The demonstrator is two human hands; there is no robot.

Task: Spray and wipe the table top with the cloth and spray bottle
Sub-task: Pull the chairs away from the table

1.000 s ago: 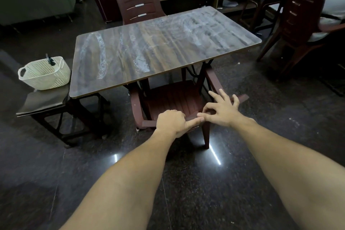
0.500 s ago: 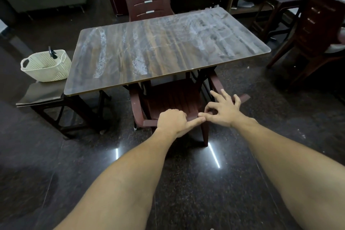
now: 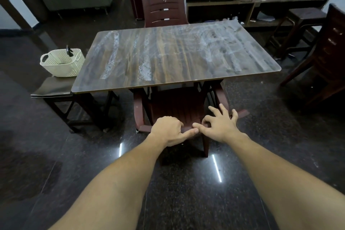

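Note:
The brown wood-grain table top [image 3: 168, 58] carries white streaks and smears, heaviest on its right half. A dark spray nozzle [image 3: 69, 51] sticks up out of a white basket [image 3: 61, 70] left of the table. No cloth shows. My left hand [image 3: 168, 130] curls over the back rail of the maroon chair [image 3: 177, 106] tucked under the table's near edge, thumb pointing right. My right hand [image 3: 218, 125] is beside it: thumb and forefinger pinch at the same rail, the other fingers spread. The two thumbs touch.
The basket stands on a dark stool [image 3: 54, 87] at the table's left end. A second maroon chair [image 3: 164, 9] is at the far side, and a wooden chair [image 3: 324, 58] and a stool [image 3: 304, 17] are at the right. Dark polished floor surrounds the table.
Both hands stay on the chair rail in the same pose. The camera's view has shifted left and tilted up, so the table sits more to the right in view.

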